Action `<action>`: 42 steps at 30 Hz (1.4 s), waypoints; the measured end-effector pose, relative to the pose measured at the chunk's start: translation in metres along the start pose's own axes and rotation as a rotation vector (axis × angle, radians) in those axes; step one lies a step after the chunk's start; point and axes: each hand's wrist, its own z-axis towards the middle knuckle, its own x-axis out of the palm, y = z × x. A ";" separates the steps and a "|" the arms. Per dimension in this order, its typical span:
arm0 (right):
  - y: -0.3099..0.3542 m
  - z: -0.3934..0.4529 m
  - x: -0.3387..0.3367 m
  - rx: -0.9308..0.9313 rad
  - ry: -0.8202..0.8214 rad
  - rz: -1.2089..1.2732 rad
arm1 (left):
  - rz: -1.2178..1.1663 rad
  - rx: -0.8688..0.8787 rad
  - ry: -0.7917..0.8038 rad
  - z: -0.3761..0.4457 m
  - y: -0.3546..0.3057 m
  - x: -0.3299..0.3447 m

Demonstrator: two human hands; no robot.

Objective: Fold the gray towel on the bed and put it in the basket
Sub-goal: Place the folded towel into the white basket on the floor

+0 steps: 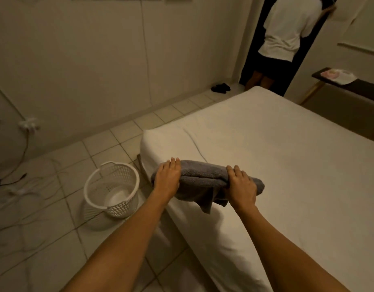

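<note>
The gray towel (203, 178) is folded into a thick bundle, held just above the near left corner of the white bed (276, 157). A loose flap hangs from its underside. My left hand (167, 178) grips the bundle's left end and my right hand (242, 185) grips its right end, fingers over the top. The white plastic basket (112, 188) stands on the tiled floor to the left of the bed, empty, with its open mouth tipped toward me.
Cables (24, 186) trail across the floor left of the basket. A person in a white shirt (291, 28) stands in the doorway at the back. A dark side table (348, 83) with a white cloth sits at far right. Dark items (221, 87) lie by the wall.
</note>
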 end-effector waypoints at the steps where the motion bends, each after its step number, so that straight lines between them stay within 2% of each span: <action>1: 0.018 0.010 0.004 -0.022 0.005 0.000 | 0.004 -0.019 -0.001 0.003 0.020 -0.002; 11: 0.170 0.091 0.048 -0.247 0.047 0.008 | 0.001 -0.232 -0.028 0.016 0.178 0.001; 17: 0.249 0.135 0.091 -0.344 0.109 0.035 | 0.008 -0.357 0.025 0.029 0.258 0.025; 25: 0.329 0.199 0.173 -0.335 0.271 0.053 | 0.010 -0.450 0.165 0.082 0.354 0.070; 30: 0.371 0.233 0.200 -0.356 0.325 0.069 | -0.012 -0.511 0.211 0.105 0.402 0.087; 37: 0.435 0.263 0.232 -0.346 0.341 0.112 | -0.118 -0.479 0.286 0.128 0.476 0.123; 42: 0.475 0.262 0.266 -0.224 0.382 0.087 | -0.141 -0.335 0.428 0.146 0.530 0.153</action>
